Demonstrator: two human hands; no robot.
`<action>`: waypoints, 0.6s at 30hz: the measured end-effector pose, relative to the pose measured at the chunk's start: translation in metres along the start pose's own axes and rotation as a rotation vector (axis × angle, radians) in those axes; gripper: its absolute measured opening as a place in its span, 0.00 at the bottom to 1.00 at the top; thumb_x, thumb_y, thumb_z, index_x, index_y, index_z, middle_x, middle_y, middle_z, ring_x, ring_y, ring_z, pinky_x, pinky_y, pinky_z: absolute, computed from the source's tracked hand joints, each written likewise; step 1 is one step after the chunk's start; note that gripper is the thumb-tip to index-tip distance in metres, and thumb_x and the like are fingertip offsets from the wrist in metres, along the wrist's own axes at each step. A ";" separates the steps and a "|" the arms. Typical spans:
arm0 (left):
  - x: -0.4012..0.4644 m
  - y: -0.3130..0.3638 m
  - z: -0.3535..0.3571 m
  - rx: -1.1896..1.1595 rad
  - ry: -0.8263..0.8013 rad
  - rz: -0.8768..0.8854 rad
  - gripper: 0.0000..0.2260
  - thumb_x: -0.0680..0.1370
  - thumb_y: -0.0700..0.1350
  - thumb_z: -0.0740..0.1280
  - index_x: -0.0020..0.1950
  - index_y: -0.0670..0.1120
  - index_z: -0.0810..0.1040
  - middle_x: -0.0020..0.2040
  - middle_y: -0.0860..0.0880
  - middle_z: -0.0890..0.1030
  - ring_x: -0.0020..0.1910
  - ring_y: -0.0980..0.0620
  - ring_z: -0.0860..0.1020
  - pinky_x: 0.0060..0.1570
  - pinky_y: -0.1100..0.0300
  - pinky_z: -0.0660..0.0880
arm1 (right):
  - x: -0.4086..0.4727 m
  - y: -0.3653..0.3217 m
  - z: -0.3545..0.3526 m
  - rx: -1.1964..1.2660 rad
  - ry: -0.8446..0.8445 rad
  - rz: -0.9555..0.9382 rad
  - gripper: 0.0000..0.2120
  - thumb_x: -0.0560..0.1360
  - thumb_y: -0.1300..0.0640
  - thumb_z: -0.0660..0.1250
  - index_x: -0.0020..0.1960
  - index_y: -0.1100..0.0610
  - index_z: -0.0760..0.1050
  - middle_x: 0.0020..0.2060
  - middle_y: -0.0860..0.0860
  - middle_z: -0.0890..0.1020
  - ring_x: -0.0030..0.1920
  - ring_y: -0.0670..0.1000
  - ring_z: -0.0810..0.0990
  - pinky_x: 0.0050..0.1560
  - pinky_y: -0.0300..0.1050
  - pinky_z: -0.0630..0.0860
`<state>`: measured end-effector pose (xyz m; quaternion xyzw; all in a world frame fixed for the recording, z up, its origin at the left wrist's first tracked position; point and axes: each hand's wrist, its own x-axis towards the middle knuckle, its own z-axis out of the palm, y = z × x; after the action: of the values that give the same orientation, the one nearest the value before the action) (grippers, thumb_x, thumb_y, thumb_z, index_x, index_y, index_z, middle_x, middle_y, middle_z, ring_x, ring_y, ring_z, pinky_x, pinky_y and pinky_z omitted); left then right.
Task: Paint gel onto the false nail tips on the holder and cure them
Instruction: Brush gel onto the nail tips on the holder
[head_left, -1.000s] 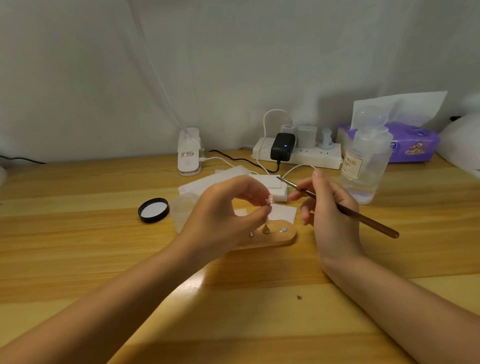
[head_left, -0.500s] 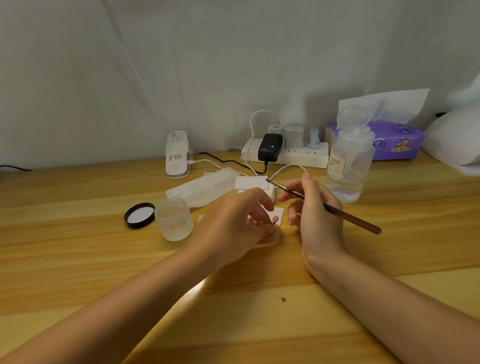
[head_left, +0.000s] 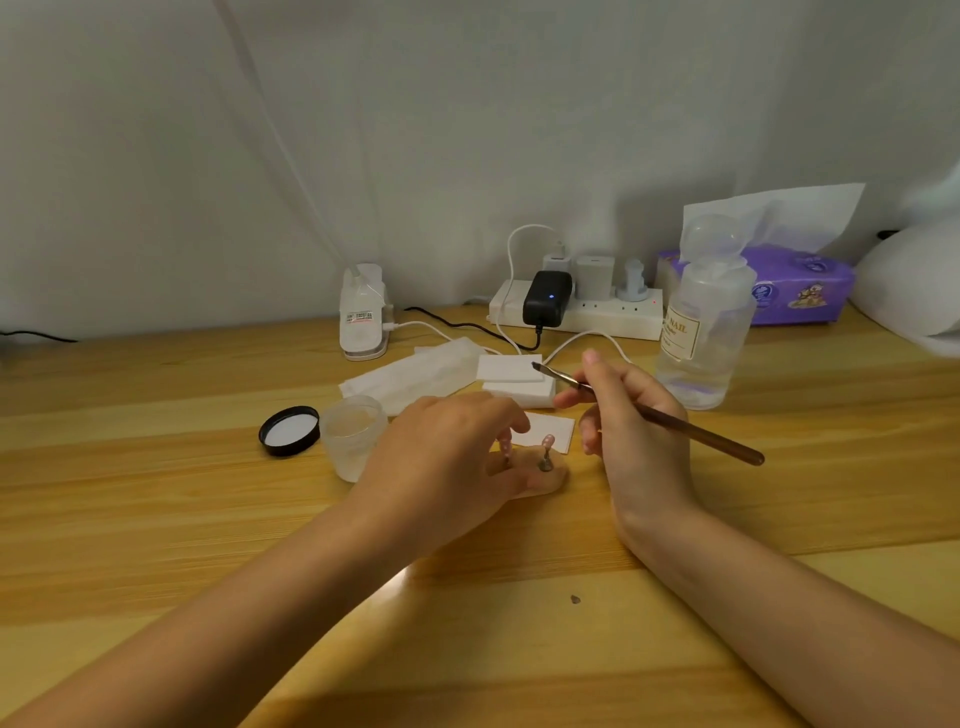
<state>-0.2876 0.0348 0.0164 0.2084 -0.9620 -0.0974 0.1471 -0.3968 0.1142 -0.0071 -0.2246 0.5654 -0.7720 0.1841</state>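
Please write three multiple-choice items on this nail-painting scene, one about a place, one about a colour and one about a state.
1. Where does the black lid lie?
A. On the jar
B. On the table, left of the clear jar
C. Beside the tissue pack

2. What colour is the tissue pack?
A. Purple
B. Green
C. Red

3. What is the right hand doing?
A. Resting flat on the table
B. Gripping the bottle
C. Holding the brush

Answers:
1 B: the lid lies flat on the wood, its white lining up, just left of the open jar.
2 A: the pack by the wall is purple with a white sheet sticking out.
3 C: thumb and fingers pinch the brown handle, bristles raised above the white pads, while the left hand rests at the holder.
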 end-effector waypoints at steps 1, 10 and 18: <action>-0.001 -0.001 -0.001 0.014 -0.007 -0.008 0.16 0.73 0.57 0.66 0.60 0.57 0.74 0.54 0.60 0.76 0.47 0.62 0.69 0.42 0.67 0.64 | 0.000 0.000 0.000 -0.003 0.000 0.002 0.11 0.75 0.52 0.64 0.36 0.52 0.77 0.30 0.48 0.81 0.24 0.42 0.69 0.25 0.31 0.68; -0.004 -0.006 -0.001 0.006 -0.013 -0.062 0.06 0.77 0.50 0.65 0.52 0.56 0.76 0.50 0.58 0.78 0.47 0.59 0.73 0.40 0.70 0.68 | -0.001 -0.002 0.001 -0.009 0.001 0.019 0.11 0.77 0.54 0.62 0.37 0.53 0.77 0.29 0.47 0.81 0.24 0.42 0.68 0.24 0.30 0.67; -0.014 -0.002 0.000 -0.029 0.179 0.096 0.04 0.76 0.45 0.66 0.49 0.54 0.76 0.52 0.58 0.78 0.46 0.63 0.67 0.61 0.71 0.55 | -0.001 -0.001 0.001 -0.042 0.009 0.013 0.12 0.77 0.53 0.61 0.37 0.52 0.77 0.29 0.47 0.81 0.24 0.41 0.69 0.25 0.30 0.68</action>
<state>-0.2749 0.0388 0.0126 0.1679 -0.9523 -0.0854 0.2402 -0.3953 0.1141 -0.0062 -0.2211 0.5839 -0.7597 0.1819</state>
